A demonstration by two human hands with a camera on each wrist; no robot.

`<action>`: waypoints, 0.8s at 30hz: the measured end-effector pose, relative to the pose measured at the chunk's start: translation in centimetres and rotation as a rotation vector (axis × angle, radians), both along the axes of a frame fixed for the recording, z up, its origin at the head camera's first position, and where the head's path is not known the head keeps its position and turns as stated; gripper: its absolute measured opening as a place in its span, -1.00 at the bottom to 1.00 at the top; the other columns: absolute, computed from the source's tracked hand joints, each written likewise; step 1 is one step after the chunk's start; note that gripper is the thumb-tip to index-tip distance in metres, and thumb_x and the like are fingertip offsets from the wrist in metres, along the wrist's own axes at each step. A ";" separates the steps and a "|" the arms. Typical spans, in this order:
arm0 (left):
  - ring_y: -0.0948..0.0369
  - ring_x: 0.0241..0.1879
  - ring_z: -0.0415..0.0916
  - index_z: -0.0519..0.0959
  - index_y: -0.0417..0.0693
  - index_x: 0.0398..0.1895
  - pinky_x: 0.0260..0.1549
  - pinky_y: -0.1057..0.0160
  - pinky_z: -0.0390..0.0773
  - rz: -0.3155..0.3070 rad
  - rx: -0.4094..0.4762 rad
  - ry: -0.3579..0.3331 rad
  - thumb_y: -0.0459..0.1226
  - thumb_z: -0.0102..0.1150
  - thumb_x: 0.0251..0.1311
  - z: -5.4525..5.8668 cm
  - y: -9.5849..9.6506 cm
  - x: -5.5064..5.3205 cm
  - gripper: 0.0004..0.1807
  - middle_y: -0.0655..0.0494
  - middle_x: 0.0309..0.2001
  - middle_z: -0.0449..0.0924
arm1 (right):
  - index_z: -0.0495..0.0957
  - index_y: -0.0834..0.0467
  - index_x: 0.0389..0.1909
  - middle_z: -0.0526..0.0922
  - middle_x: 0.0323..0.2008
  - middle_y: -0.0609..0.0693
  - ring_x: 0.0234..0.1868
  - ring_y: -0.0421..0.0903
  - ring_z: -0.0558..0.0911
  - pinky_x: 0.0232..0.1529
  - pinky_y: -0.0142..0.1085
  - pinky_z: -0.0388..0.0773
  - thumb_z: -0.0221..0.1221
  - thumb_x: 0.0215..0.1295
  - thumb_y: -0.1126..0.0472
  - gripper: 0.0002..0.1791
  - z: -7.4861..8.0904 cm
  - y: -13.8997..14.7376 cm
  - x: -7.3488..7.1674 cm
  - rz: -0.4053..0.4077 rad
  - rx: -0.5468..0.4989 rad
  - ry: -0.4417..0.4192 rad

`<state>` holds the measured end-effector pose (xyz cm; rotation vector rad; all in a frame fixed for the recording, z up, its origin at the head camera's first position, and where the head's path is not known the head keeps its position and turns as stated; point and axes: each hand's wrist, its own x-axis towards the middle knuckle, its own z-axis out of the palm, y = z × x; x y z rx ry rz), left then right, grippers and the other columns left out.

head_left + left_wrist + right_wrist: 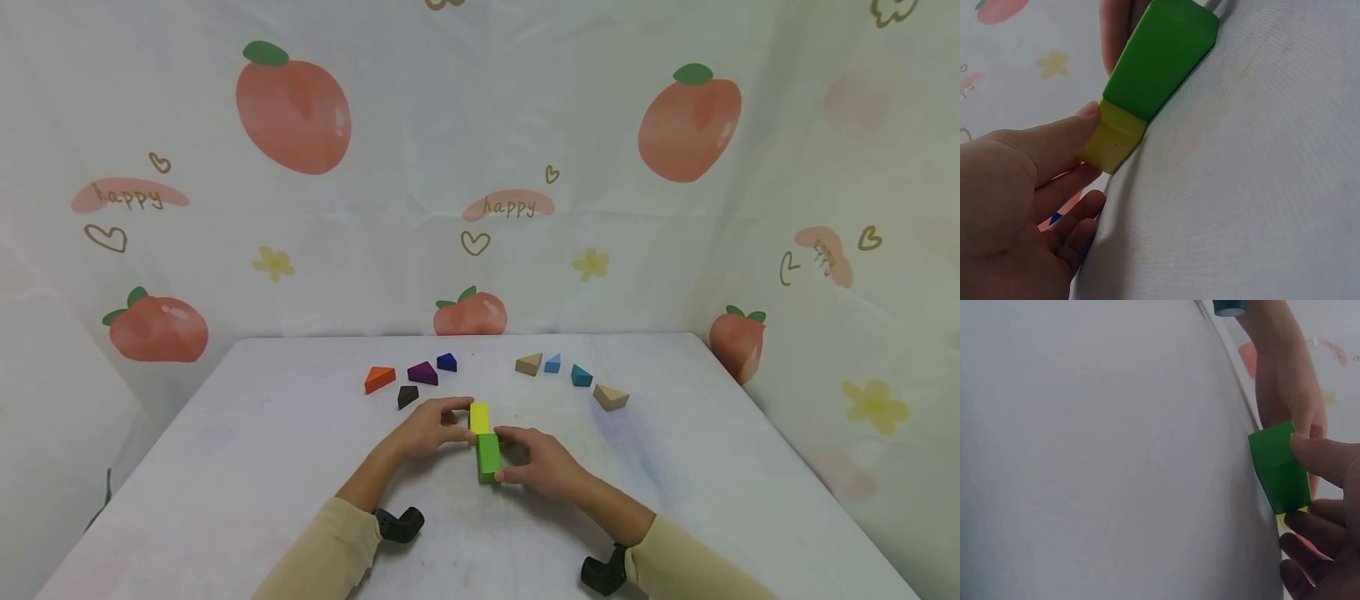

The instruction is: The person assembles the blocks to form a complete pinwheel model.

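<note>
A yellow block [479, 417] and a green block [489, 457] lie end to end on the table, the green one nearer the body. In the left wrist view the yellow block [1112, 139] meets the end of the green block [1163, 56]. My left hand [429, 427] holds the yellow block between thumb and index finger. From the other side, my right hand [546, 462] grips the green block, thumb near its close end. The right wrist view has the thumb on the green block [1282, 467], with the other fingers curved beyond it; the yellow block is mostly hidden there.
Behind my left hand lie orange [379, 380], black [407, 397], purple [423, 373] and dark blue [447, 362] blocks. Farther right are two wooden-coloured blocks [528, 364], a light blue block [552, 363] and a teal block [581, 376]. A printed curtain [405, 167] hangs behind the table [285, 433].
</note>
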<state>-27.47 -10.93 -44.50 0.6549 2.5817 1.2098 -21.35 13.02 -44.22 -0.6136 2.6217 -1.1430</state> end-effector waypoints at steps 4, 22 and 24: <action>0.14 0.02 0.45 0.40 0.00 0.37 0.10 0.06 0.47 -0.011 0.005 -0.002 -0.14 0.31 0.22 -0.1 -0.2 0.0 -0.37 0.13 0.20 0.51 | 0.36 0.15 0.36 0.45 0.29 0.05 0.32 0.08 0.37 0.28 0.09 0.29 0.38 0.17 0.05 -0.25 0.0 -0.4 0.2 -0.013 -0.007 -0.007; 0.15 -0.03 0.45 0.44 0.00 0.34 0.05 0.05 0.49 0.025 0.000 0.000 -0.16 0.29 0.23 0.1 0.4 0.3 -0.42 0.14 0.15 0.54 | 0.31 0.18 0.39 0.43 0.31 0.07 0.37 0.10 0.31 0.28 0.11 0.26 0.37 0.18 0.12 -0.23 0.2 -1.4 1.0 -0.072 -0.044 -0.044; 0.14 -0.02 0.46 0.44 0.00 0.34 0.06 0.05 0.49 0.025 0.001 0.002 -0.16 0.29 0.24 0.2 0.4 0.4 -0.41 0.13 0.16 0.53 | 0.30 0.18 0.39 0.43 0.31 0.07 0.37 0.10 0.32 0.28 0.11 0.26 0.36 0.19 0.12 -0.23 0.2 -1.4 1.1 -0.072 -0.048 -0.040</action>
